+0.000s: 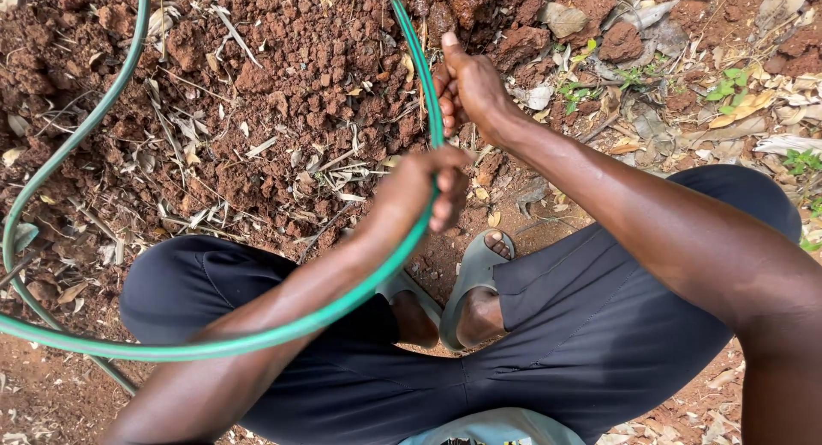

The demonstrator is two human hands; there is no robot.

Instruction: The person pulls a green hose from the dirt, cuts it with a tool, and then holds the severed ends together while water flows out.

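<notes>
Red clumpy soil lies ahead; I see my left hand wrapped around the green hose, my right hand gripping it higher, keeping the loop taut over my knees.

A green hose loops wide over red soil, curving across dark trousers.

Soft, even daylight, faint shadows (edges slightly bowed), sharp focus throughout.

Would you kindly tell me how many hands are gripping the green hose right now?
2. The left hand grips the green hose lower down; the right hand holds it higher, near the red soil.
</notes>
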